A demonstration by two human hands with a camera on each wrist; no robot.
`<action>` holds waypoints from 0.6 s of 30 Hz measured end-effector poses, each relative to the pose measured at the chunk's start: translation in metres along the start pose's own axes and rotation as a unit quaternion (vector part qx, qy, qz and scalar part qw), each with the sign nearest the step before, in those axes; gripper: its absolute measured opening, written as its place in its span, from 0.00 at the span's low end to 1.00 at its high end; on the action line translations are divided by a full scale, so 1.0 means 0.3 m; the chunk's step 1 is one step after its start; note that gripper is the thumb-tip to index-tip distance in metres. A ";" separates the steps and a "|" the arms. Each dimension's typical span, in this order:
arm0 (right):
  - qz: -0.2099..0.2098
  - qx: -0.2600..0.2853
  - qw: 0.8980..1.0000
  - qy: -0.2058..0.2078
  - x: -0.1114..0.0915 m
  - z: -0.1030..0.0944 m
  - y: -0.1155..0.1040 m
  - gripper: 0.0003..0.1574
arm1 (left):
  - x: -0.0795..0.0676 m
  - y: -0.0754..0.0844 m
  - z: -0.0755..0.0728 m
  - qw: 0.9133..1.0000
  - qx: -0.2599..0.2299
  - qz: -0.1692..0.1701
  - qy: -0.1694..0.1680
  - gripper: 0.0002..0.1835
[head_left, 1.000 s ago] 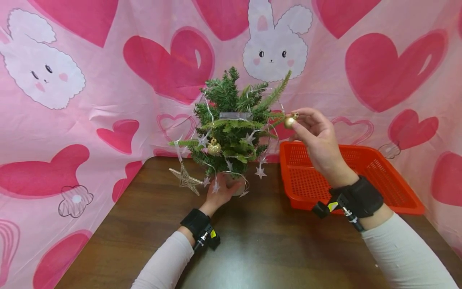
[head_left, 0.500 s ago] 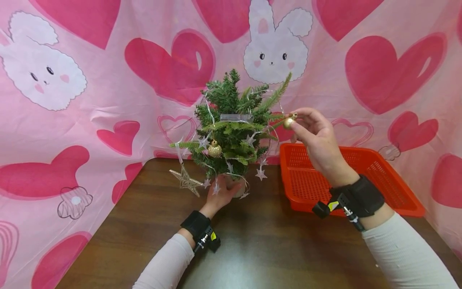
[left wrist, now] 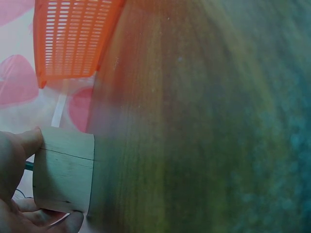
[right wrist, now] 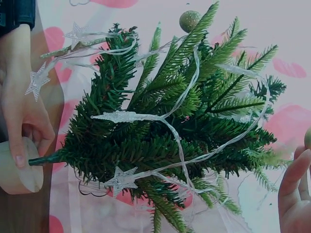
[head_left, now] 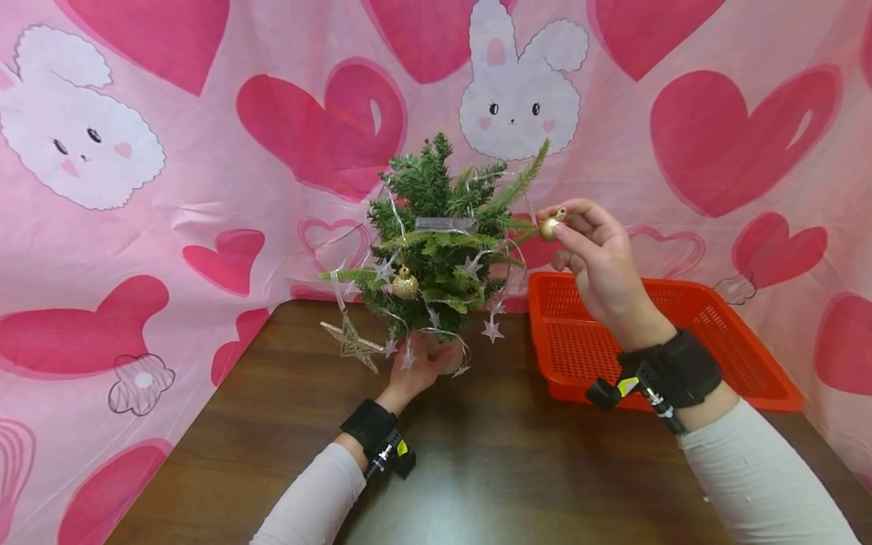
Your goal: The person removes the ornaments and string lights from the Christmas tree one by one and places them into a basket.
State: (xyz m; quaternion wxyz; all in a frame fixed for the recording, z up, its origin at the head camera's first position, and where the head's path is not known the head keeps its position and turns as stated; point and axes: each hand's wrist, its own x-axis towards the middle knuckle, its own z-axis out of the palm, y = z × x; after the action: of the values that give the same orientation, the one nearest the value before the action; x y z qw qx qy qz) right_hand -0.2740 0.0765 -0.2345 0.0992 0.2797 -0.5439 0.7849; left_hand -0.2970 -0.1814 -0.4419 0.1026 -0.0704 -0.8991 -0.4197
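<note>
A small Christmas tree (head_left: 436,257) stands upright on the table, wound with a string of clear star lights (right wrist: 119,180). My left hand (head_left: 417,367) grips its pale round base (left wrist: 63,170), thumb and fingers around the side. My right hand (head_left: 602,269) pinches a shiny gold ball ornament (head_left: 549,228) between thumb and fingertips, beside the branch tips on the tree's right. In the right wrist view only a sliver of that ball shows at the edge. A glittery gold ball (head_left: 405,282) hangs at the front, and a gold star (head_left: 350,342) hangs from a left branch.
An orange-red plastic basket (head_left: 565,387) sits on the table right of the tree, below my right forearm. The brown wooden table (head_left: 272,454) reaches back to a pink cloth (head_left: 286,45) with hearts and rabbits. A clear box (head_left: 444,224) sits among the branches.
The right hand has drawn the gold ball slightly right and up, away from the branch tip, and the ball has tilted. The left hand keeps its grip on the base.
</note>
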 end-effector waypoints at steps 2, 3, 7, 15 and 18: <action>-0.008 0.002 1.000 0.004 -0.001 0.002 -0.001 0.08 | -0.002 -0.002 0.001 1.000 0.001 0.000 0.001 0.32; -0.011 0.004 1.000 0.006 -0.001 0.003 -0.002 0.08 | -0.002 -0.002 0.001 1.000 0.001 0.000 0.002 0.32; -0.015 0.004 1.000 0.010 -0.006 -0.001 -0.010 0.07 | -0.004 -0.001 0.004 1.000 0.000 -0.004 0.002 0.33; -0.010 0.011 1.000 -0.011 -0.014 -0.025 -0.025 0.08 | -0.002 -0.002 -0.002 1.000 -0.010 0.002 -0.003 0.27; -0.008 0.019 0.999 -0.028 -0.019 -0.043 -0.028 0.08 | -0.003 0.001 -0.003 1.000 -0.007 0.002 -0.002 0.28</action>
State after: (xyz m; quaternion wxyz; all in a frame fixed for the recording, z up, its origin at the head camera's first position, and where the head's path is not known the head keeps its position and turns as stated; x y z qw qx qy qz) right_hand -0.2698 0.0922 -0.2341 0.0847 0.3082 -0.5291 0.7861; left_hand -0.2960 -0.1820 -0.4413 0.1007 -0.0739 -0.8964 -0.4253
